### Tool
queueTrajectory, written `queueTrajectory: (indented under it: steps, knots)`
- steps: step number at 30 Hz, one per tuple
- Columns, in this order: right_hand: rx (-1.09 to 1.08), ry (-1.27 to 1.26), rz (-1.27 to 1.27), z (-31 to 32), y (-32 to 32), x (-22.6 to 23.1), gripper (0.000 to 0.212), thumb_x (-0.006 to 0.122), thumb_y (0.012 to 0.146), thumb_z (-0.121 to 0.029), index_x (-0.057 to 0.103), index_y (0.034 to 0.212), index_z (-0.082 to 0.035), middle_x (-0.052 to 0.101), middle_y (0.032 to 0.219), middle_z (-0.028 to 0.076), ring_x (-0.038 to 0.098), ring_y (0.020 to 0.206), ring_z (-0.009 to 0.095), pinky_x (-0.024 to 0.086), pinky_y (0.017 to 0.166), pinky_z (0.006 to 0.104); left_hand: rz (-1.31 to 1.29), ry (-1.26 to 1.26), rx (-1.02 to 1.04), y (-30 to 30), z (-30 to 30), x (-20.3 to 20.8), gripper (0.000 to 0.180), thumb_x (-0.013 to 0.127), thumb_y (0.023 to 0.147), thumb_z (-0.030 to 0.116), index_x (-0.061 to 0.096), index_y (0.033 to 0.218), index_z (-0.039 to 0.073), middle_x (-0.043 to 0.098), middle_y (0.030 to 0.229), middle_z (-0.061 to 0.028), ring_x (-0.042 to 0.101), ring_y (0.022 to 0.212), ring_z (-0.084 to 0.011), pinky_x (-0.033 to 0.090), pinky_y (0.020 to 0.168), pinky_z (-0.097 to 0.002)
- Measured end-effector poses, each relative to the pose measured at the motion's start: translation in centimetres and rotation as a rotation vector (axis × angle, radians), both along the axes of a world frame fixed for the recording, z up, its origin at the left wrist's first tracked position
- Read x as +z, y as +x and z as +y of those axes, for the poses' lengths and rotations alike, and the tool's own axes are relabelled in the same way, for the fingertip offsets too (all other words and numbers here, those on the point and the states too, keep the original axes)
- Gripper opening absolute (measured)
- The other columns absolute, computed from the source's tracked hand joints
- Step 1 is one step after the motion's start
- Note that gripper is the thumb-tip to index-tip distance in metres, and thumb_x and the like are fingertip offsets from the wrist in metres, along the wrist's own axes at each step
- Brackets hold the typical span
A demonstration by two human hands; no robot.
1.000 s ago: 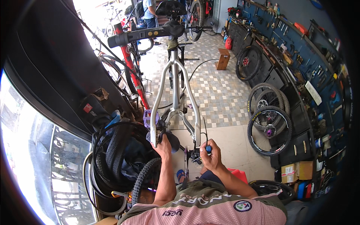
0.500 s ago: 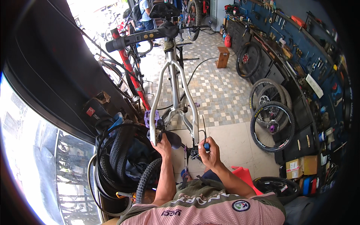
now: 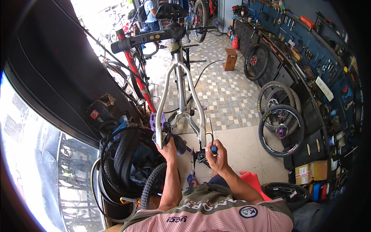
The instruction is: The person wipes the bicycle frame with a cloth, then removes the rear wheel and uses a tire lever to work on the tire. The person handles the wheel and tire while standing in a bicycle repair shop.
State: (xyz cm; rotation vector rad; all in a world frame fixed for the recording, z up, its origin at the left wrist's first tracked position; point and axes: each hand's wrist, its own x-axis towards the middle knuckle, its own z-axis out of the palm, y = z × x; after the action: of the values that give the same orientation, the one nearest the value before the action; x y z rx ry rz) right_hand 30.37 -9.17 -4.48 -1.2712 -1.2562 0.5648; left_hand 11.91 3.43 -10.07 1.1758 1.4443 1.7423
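Observation:
A silver bicycle frame (image 3: pixel 180 89) hangs in front of me with its two rear stays toward me and no rear wheel between them. My left hand (image 3: pixel 169 150) is closed around the rear end of the left stay, beside a small black part, probably the brake caliper (image 3: pixel 167 127). The fingertips there are partly hidden. In my right hand (image 3: pixel 217 157) is a blue-handled tool (image 3: pixel 214 149), gripped in the closed fingers beside the right stay's end. A thin dark shaft rises near it. The black rear derailleur (image 3: pixel 200 156) hangs just left of that hand. A purple pedal (image 3: pixel 157 122) shows beyond the left stay.
A black clamp arm (image 3: pixel 148 38) on a red post (image 3: pixel 135 71) stands at the left. Tyres (image 3: pixel 123 154) are heaped below it. Wheels (image 3: pixel 281 130) lean against the cabinets at right, under a tool wall (image 3: pixel 305 46). A wooden stool (image 3: pixel 230 59) stands on the tiles.
The whole view has shifted very slightly. Both hands keep almost the same place on the frame and the tool.

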Motion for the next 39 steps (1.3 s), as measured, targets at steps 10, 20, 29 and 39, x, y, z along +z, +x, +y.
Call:
queueTrajectory:
  steps: [10,20,29,39]
  knots:
    - [-0.003,-0.034,0.010,-0.2,0.0,0.0,0.017,0.067,0.098,-0.017,0.056,0.096,-0.004,0.062,0.081,0.007,0.057,0.067,0.014,0.048,0.062,0.0312,0.041,0.036,0.006,-0.6,-0.6,0.4,0.037,0.076,0.082,0.004,0.063,0.116,-0.002,0.069,0.095,-0.0063,0.061,0.082,-0.0152,0.053,0.079,-0.0326]
    - [0.003,-0.080,0.056,-0.3,0.0,-0.2,0.016,0.067,0.097,-0.016,0.057,0.096,-0.004,0.064,0.084,0.009,0.060,0.070,0.017,0.050,0.066,0.0333,-0.012,-0.004,0.030,-0.2,-0.1,-0.5,0.029,0.072,0.085,0.002,0.062,0.111,-0.003,0.066,0.088,-0.0022,0.057,0.073,-0.0133,0.050,0.068,-0.0315]
    - [0.000,-0.047,0.022,-0.3,-0.1,0.3,0.018,0.068,0.097,-0.018,0.057,0.095,-0.004,0.063,0.083,0.008,0.058,0.069,0.017,0.049,0.065,0.0336,0.034,0.001,0.053,0.1,0.5,-2.0,0.038,0.072,0.083,0.004,0.059,0.118,-0.002,0.065,0.104,-0.0114,0.061,0.093,-0.0238,0.050,0.089,-0.0379]
    - [0.006,-0.073,0.054,-0.1,0.1,-0.6,0.019,0.067,0.098,-0.021,0.057,0.094,-0.004,0.061,0.081,0.008,0.057,0.067,0.018,0.048,0.063,0.0341,0.061,-0.028,0.027,-0.7,-0.6,0.4,0.027,0.069,0.086,0.008,0.063,0.109,-0.004,0.066,0.088,-0.0065,0.058,0.077,-0.0168,0.050,0.072,-0.0338]
